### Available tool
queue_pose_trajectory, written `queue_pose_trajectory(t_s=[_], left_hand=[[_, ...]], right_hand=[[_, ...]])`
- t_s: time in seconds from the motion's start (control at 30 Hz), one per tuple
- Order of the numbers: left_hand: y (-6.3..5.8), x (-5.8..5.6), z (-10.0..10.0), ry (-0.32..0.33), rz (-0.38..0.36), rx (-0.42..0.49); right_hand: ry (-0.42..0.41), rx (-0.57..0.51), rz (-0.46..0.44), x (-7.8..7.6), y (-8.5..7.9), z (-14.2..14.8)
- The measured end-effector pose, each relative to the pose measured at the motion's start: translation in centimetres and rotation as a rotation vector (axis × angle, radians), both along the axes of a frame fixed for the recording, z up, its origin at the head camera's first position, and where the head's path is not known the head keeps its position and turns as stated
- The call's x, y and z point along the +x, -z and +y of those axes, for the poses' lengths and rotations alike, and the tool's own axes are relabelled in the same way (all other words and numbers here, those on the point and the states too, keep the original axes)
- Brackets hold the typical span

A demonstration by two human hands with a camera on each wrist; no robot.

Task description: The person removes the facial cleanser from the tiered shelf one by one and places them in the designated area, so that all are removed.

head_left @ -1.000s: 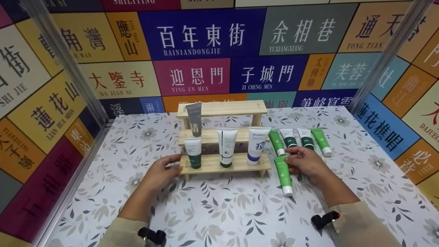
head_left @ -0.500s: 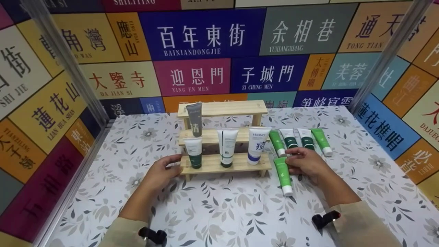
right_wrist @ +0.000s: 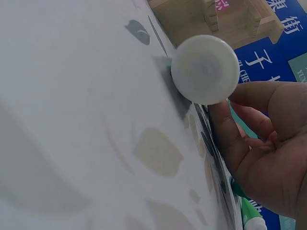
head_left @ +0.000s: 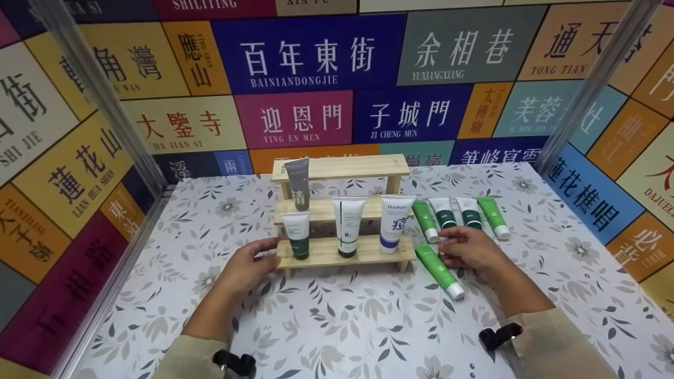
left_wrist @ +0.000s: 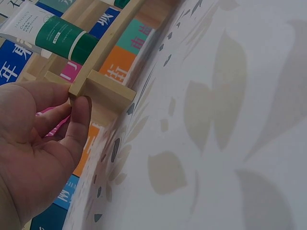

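the front green tube (head_left: 438, 269) has just turned. a moment ago it lay almost straight, and now it slants, with its white cap (head_left: 456, 292) swung out to the right and its flat end closer to the wooden rack (head_left: 324, 252). it is down by the cloth (head_left: 342, 316), just beside the right end of the rack. the right hand (head_left: 471, 250) has hardly moved, and its fingertips are by the flat end. i can't tell if they pinch the tube or only touch it, because from the right wrist the cap hides the tips. to me the turn means somebody is fiddling with this tube, and it isn't standing up on the rack.

the left hand (head_left: 253, 260) has stayed put. its thumb and fingers pinch the left end of the bottom board, so i think it's keeping the rack steady.

nothing on the rack looks different. a small white and dark green tube (head_left: 297, 231), a tall white tube (head_left: 349, 226) and a white and blue tube (head_left: 396, 223) stand on the bottom board. a grey tube (head_left: 299, 184) stands on the middle one, at the left. behind the right hand, four more tubes (head_left: 492, 216) lie side by side on the cloth.
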State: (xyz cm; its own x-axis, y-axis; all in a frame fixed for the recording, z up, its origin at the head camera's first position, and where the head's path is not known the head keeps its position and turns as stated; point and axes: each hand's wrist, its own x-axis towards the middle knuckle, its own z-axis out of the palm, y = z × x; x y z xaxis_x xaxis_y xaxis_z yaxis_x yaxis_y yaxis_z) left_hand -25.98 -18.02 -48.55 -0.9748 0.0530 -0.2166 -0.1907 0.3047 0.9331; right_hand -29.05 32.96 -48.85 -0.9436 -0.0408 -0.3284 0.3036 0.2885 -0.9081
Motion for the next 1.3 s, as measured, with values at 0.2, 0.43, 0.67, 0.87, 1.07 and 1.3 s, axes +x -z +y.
queue_pose_trajectory(t_s=[0.2, 0.43, 0.67, 0.87, 1.07, 1.3], left_hand=[[0.0, 0.0, 0.0, 0.001, 0.0, 0.001], [0.0, 0.1, -0.1, 0.004, 0.013, 0.003], [0.1, 0.0, 0.0, 0.001, 0.009, -0.013], [0.2, -0.1, 0.0, -0.002, 0.007, -0.018], [0.0, 0.0, 0.0, -0.008, -0.001, -0.007], [-0.1, 0.0, -0.1, 0.005, -0.001, -0.013]], right_hand=[[-0.016, 0.028, -0.041, 0.0, -0.2, 0.1], [-0.057, 0.038, -0.09, 0.2, -0.5, 0.0], [-0.074, 0.018, -0.114, 0.4, -0.7, 0.0], [-0.072, 0.034, -0.115, 0.4, -0.9, 0.1], [-0.083, 0.068, -0.093, 0.4, -1.7, 0.1], [-0.073, -0.014, 0.037, 1.0, -4.0, -0.2]])
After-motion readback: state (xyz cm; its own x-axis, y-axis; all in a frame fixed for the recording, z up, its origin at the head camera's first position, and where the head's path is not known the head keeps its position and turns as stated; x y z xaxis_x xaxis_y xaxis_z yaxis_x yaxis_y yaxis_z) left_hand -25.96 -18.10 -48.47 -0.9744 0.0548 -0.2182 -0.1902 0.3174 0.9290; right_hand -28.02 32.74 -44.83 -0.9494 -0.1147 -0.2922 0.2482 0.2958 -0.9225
